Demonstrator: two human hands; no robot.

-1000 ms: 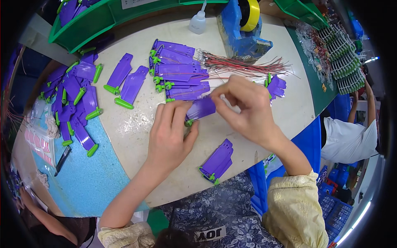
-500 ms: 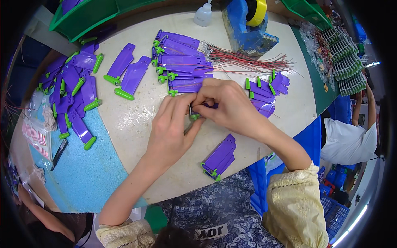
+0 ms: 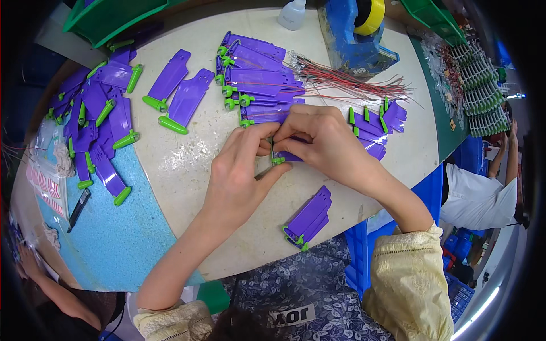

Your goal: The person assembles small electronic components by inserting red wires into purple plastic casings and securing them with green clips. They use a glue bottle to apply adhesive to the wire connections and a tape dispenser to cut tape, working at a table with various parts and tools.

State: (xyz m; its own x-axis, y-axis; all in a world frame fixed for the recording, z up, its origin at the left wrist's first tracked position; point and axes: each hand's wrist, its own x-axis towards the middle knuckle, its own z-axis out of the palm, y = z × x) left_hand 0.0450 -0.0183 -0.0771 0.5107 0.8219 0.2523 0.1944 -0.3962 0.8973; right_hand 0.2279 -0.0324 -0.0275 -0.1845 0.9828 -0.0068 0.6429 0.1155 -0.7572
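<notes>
At the middle of the table I hold a purple plastic wing-shaped part [image 3: 291, 156] with a green end piece, mostly hidden by my fingers. My right hand [image 3: 324, 139] pinches it near the green end, thumb and fingertips together. My left hand [image 3: 239, 167] has its fingers curled against the same end, the thumb stretched below it. Just beyond my fingers lies a stack of purple wing-shaped parts [image 3: 259, 81] with green ends and thin wires. Nearer to me, another purple part [image 3: 310, 215] with green tips lies by the table edge.
A heap of purple parts [image 3: 99, 122] lies left, partly over a blue mat [image 3: 114, 227] with a black cutter [image 3: 79, 210]. Red and black wires [image 3: 352, 79], a blue tape dispenser [image 3: 355, 42] and a white bottle [image 3: 292, 15] are at the back. A co-worker [image 3: 478, 193] is at the right.
The view has shifted slightly, so the table things appear a little displaced. Both hands stay on the purple part; its green end shows a bit more between the fingers.
</notes>
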